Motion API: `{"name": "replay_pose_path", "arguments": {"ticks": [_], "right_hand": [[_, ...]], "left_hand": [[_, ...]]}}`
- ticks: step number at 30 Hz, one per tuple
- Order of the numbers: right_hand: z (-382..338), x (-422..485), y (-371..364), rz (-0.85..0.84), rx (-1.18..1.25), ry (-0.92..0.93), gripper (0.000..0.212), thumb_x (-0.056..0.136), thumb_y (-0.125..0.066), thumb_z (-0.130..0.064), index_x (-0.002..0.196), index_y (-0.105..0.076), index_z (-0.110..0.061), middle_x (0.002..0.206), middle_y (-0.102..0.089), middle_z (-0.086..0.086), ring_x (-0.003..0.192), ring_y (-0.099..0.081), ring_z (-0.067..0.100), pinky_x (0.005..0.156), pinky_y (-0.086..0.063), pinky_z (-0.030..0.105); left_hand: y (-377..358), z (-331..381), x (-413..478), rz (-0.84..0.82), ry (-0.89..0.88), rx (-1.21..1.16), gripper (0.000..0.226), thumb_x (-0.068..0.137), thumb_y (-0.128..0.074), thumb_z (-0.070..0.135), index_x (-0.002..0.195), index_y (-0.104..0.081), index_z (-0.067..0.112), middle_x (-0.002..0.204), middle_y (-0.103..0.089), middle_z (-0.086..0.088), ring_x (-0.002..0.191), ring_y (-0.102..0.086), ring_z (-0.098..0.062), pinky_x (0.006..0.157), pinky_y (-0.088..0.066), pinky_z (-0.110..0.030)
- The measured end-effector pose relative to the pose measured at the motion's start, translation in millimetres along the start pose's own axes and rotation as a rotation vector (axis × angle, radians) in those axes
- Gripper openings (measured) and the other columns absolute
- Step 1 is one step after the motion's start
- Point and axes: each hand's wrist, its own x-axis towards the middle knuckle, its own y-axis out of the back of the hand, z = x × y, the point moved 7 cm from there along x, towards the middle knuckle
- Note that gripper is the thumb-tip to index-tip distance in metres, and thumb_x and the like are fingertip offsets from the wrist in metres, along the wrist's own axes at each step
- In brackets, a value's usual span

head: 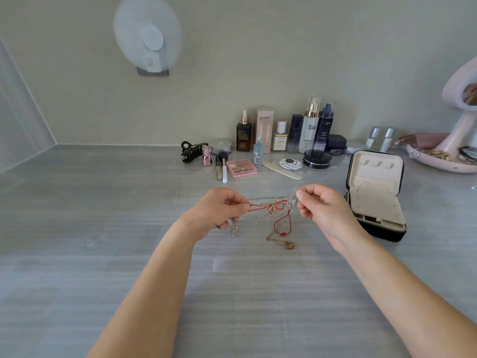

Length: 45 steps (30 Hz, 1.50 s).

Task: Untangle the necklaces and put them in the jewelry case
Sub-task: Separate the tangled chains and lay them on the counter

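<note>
A tangle of necklaces [271,208] hangs stretched between my hands above the grey table. It holds a red cord, silver chains and a gold chain whose pendant [289,244] dangles lowest. My left hand [219,210] pinches the red cord end and a silver chain that droops below it. My right hand [321,206] pinches the silver chain end. The black jewelry case [375,195] stands open with a beige lining, just right of my right hand.
Cosmetic bottles [307,130], a pink eyeshadow palette [241,167], brushes, a black hair claw [192,150] and a nail file line the back of the table. A pink mirror with tray [454,140] stands far right. A wall fan [148,40] hangs upper left.
</note>
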Motion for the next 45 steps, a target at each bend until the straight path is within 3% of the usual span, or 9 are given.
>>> {"name": "replay_pose_path", "arguments": {"ticks": [5,8,11,17,26,31,35,38,45], "right_hand": [[-3.9,-0.8,8.4,0.008,-0.05,-0.001,0.016,0.09,-0.055,-0.006,0.076,-0.06,-0.012,0.061,-0.054,0.002,0.053,-0.044,0.011,0.049,-0.042,0.012],[-2.6,-2.4,7.2,-0.043,-0.163,-0.025,0.015,0.087,-0.059,-0.006,0.073,-0.062,-0.012,0.061,-0.056,0.003,0.054,-0.046,0.011,0.048,-0.042,0.01],[3.6,-5.3,0.1,-0.111,-0.354,-0.014,0.011,0.082,-0.066,-0.012,0.072,-0.064,-0.016,0.067,-0.061,0.005,0.061,-0.051,0.014,0.059,-0.044,0.021],[-14.2,-20.2,-29.3,-0.133,-0.547,0.331,0.01,0.075,-0.074,-0.02,0.072,-0.065,-0.023,0.059,-0.052,-0.008,0.054,-0.044,0.004,0.057,-0.036,0.019],[-25.3,-40.1,-54.9,-0.15,-0.768,0.665,0.023,0.073,-0.071,-0.034,0.091,-0.067,-0.021,0.079,-0.044,-0.021,0.075,-0.047,-0.013,0.061,-0.04,0.019],[-31.6,-34.8,-41.9,-0.034,-0.662,0.64,0.012,0.08,-0.061,-0.025,0.08,-0.071,-0.018,0.072,-0.057,-0.009,0.062,-0.05,0.003,0.06,-0.042,0.021],[-31.8,-26.6,-23.6,0.044,-0.563,0.525,0.008,0.082,-0.066,-0.009,0.078,-0.073,-0.012,0.067,-0.059,-0.019,0.064,-0.052,-0.009,0.06,-0.036,0.004],[-29.8,-21.8,-15.6,0.066,-0.569,0.474,0.009,0.083,-0.065,-0.01,0.081,-0.074,-0.01,0.066,-0.058,-0.021,0.062,-0.053,-0.01,0.059,-0.036,0.004],[-28.4,-15.6,-1.5,0.088,-0.501,0.396,0.013,0.085,-0.062,-0.012,0.091,-0.074,-0.014,0.073,-0.063,-0.018,0.06,-0.053,-0.011,0.059,-0.038,0.004]], "left_hand": [[6.3,-2.8,1.5,0.039,0.029,0.035,0.009,0.089,-0.06,0.014,0.081,-0.063,0.017,0.074,-0.059,0.002,0.062,-0.048,-0.007,0.046,-0.032,-0.018],[6.8,-2.7,0.7,0.089,0.09,-0.194,0.025,0.097,-0.045,0.028,0.085,-0.061,0.014,0.078,-0.061,0.0,0.065,-0.052,-0.008,0.047,-0.031,-0.018],[-1.6,1.7,-1.5,0.059,0.14,-0.449,0.046,0.096,-0.033,0.047,0.091,-0.061,0.01,0.079,-0.063,-0.004,0.067,-0.057,-0.013,0.048,-0.035,-0.021],[-28.7,14.3,-5.8,-0.111,0.14,-0.64,0.069,0.093,-0.016,0.058,0.102,-0.058,0.005,0.093,-0.064,-0.014,0.084,-0.063,-0.023,0.063,-0.052,-0.029],[-38.5,15.7,-5.5,-0.179,0.152,-0.723,0.074,0.091,-0.017,0.063,0.111,-0.055,0.003,0.102,-0.063,-0.018,0.082,-0.062,-0.025,0.08,-0.052,-0.038],[-16.4,14.2,-5.5,-0.045,0.122,-0.496,0.055,0.095,-0.025,0.054,0.099,-0.061,0.012,0.106,-0.065,-0.009,0.096,-0.064,-0.021,0.074,-0.053,-0.037],[19.7,6.6,-1.0,0.225,0.013,0.19,0.016,0.091,-0.051,0.019,0.085,-0.064,0.012,0.079,-0.06,-0.003,0.064,-0.053,-0.013,0.056,-0.042,-0.023],[16.3,-5.0,-0.1,0.071,0.049,0.529,0.012,0.082,-0.065,0.019,0.09,-0.068,0.011,0.072,-0.056,0.007,0.067,-0.053,-0.012,0.061,-0.042,-0.022],[-1.5,-8.5,-3.6,-0.101,0.033,0.663,0.015,0.077,-0.072,0.022,0.088,-0.063,0.016,0.072,-0.046,0.012,0.061,-0.045,-0.006,0.053,-0.034,-0.019]]}}
